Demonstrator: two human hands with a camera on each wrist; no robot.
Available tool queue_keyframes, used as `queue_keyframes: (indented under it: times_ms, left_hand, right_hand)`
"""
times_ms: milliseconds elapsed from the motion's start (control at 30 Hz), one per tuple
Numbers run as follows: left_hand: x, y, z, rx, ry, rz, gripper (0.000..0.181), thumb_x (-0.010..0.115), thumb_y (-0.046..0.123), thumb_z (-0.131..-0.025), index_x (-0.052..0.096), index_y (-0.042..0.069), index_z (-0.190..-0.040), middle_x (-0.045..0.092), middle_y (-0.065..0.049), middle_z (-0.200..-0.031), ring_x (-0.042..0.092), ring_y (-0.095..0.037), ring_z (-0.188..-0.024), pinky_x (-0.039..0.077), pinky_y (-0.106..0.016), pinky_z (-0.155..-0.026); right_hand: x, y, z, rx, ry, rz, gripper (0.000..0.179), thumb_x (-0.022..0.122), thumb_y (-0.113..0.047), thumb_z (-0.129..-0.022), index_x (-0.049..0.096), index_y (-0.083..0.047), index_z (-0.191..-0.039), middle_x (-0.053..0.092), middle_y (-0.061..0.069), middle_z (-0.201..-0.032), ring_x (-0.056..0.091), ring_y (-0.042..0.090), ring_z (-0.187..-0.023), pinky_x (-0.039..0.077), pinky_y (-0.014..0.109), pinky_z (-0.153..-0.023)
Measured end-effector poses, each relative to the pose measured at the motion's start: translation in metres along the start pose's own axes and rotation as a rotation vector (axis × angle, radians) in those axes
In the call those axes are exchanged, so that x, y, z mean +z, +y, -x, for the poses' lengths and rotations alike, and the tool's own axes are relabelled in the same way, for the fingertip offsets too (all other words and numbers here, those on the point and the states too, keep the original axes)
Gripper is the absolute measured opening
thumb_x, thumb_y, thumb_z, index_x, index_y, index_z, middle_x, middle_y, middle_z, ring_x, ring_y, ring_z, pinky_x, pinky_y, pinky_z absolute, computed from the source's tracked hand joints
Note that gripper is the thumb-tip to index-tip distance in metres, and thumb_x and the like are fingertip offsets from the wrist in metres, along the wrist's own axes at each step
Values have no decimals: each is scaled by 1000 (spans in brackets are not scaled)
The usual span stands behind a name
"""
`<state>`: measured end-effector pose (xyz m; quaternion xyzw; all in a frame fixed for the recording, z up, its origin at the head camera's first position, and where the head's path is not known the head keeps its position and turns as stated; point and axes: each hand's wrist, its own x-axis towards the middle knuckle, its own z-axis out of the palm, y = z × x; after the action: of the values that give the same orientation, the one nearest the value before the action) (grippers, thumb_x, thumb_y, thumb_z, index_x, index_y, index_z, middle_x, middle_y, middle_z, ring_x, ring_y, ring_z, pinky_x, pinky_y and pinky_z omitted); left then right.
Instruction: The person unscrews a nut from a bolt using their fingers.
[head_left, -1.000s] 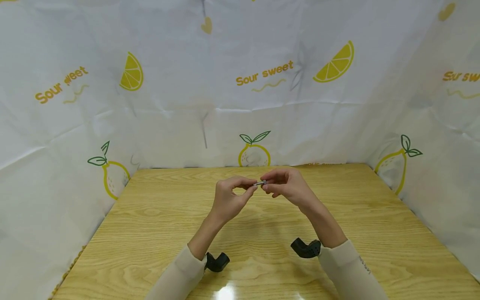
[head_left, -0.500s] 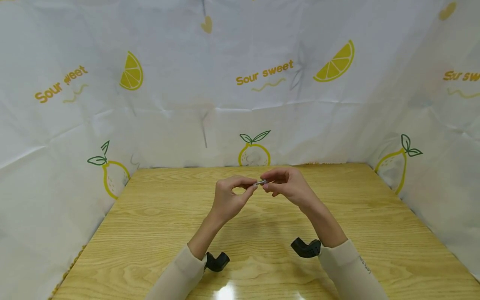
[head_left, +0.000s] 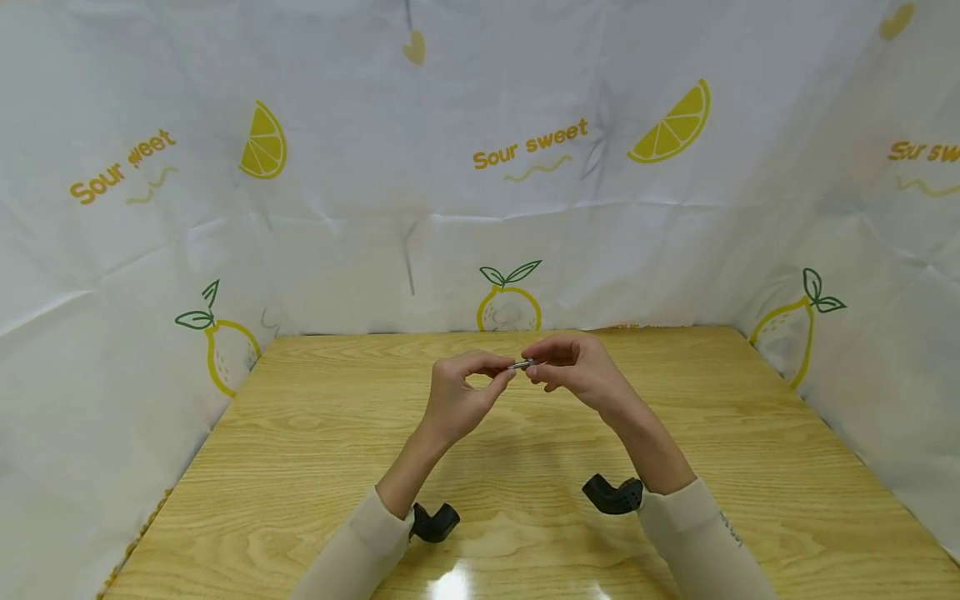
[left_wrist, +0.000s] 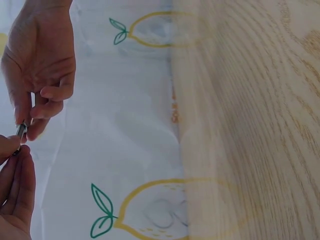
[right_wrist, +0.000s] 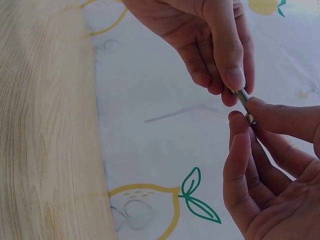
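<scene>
From the head view we see our left hand (head_left: 459, 392) and right hand (head_left: 573, 367) pinching a small metal screw (head_left: 521, 365) between them above the table (head_left: 300, 467), its long axis running hand to hand. The left wrist view shows the screw (left_wrist: 21, 131) at the fingertips. The right wrist view shows it (right_wrist: 243, 100) tilted, one end in each hand.

Small metal bolt (head_left: 521, 365) between both hands

Small screw (head_left: 521, 364) between both hands, above table (head_left: 300, 450).
</scene>
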<state>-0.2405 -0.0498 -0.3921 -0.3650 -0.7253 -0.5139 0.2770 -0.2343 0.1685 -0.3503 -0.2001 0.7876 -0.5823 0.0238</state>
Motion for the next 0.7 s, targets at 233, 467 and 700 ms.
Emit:
queue_keyframes:
  times_ms: [233,467,700]
  left_hand:
    - [2,-3,0,35,12,7,10,78,2,-91,81,3,-100,80,-11,-91,77,-20,-77,65,-28,-72]
    - [2,-3,0,37,12,9,10,78,2,-91,81,3,-100,80,-11,-91,77,-19,-76,64,-26,-72]
    - [1,-2,0,16,3,6,10,78,2,-90,81,2,-100,80,-11,-92,77,-18,-78,63,-23,-73]
  right_hand:
    - [-2,0,0,10,-11,14,30,73,-9,-95,69,8,-120,75,9,-97,72,14,-80,61,29,-68]
    - [-2,-1,0,13,-2,11,29,73,-13,-96,70,3,-121,74,5,-99,72,16,-84,62,33,-73]
    - [-2,0,0,11,-8,15,29,74,-10,-96,71,4,-120,74,9,-105,72,12,-82,63,33,-72]
